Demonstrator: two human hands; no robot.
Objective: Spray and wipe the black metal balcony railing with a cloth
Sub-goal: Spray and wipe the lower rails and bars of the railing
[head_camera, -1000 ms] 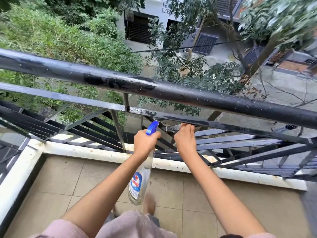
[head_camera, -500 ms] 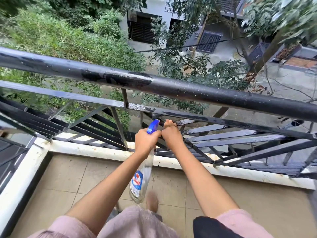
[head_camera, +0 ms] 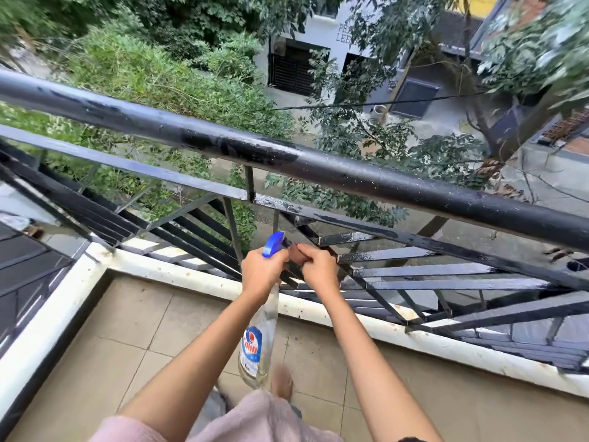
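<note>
The black metal railing (head_camera: 350, 177) crosses the view, its thick top bar wet and smeared, with glossy wet slats lower at the right. My left hand (head_camera: 263, 271) grips the neck of a clear spray bottle (head_camera: 255, 342) with a blue trigger head; the bottle hangs down. Right beside it, my right hand (head_camera: 318, 269) is curled around a small brownish cloth (head_camera: 294, 252) and presses it on a lower slanted bar. Only a bit of the cloth shows past my fingers.
A white concrete kerb (head_camera: 178, 269) carries the railing around a beige tiled balcony floor (head_camera: 143, 330). A bare foot (head_camera: 282, 382) stands near the bottle's base. Beyond the railing lie bushes, trees and a building far below.
My right hand has slid left along the lower bars until it sits next to my left hand. The bottle stays in my left hand at nearly the same spot.
</note>
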